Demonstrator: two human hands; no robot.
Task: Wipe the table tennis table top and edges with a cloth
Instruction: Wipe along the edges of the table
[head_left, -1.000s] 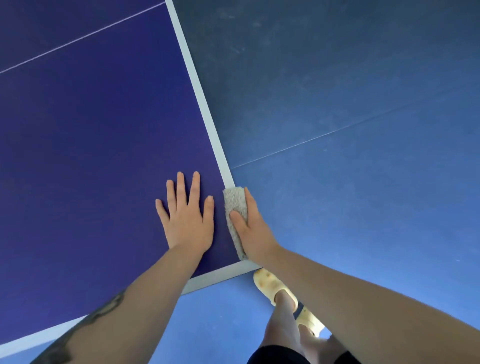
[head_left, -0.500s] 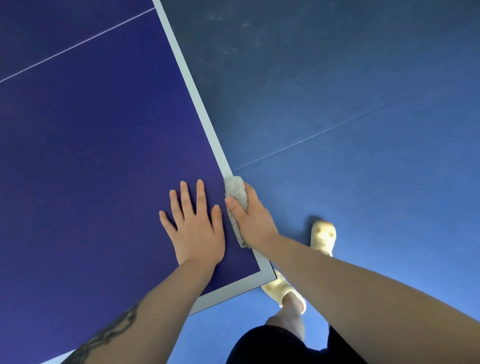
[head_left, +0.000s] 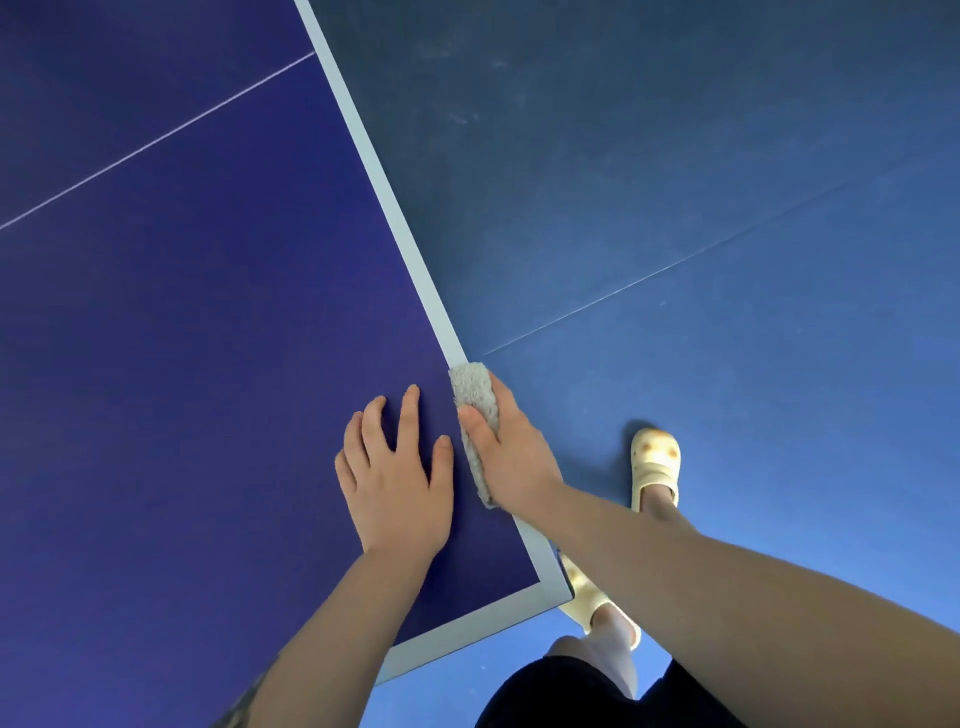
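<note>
The dark blue table tennis table (head_left: 182, 338) fills the left of the view, with a white border line (head_left: 384, 208) along its right side and a corner at the lower middle. A grey folded cloth (head_left: 475, 410) is wrapped over the right side edge. My right hand (head_left: 511, 452) grips the cloth, thumb on top of the table and fingers down over the side. My left hand (head_left: 397, 475) rests flat on the tabletop just left of the cloth, fingers spread.
Blue sports flooring (head_left: 727, 234) lies to the right of the table and below its corner. My feet in pale yellow clogs (head_left: 655, 460) stand on it close to the table corner (head_left: 556, 592). A thin white centre line (head_left: 156, 137) crosses the tabletop.
My right hand has slid the cloth along the side edge away from the corner. My left hand moved along with it. One foot has stepped forward on the floor.
</note>
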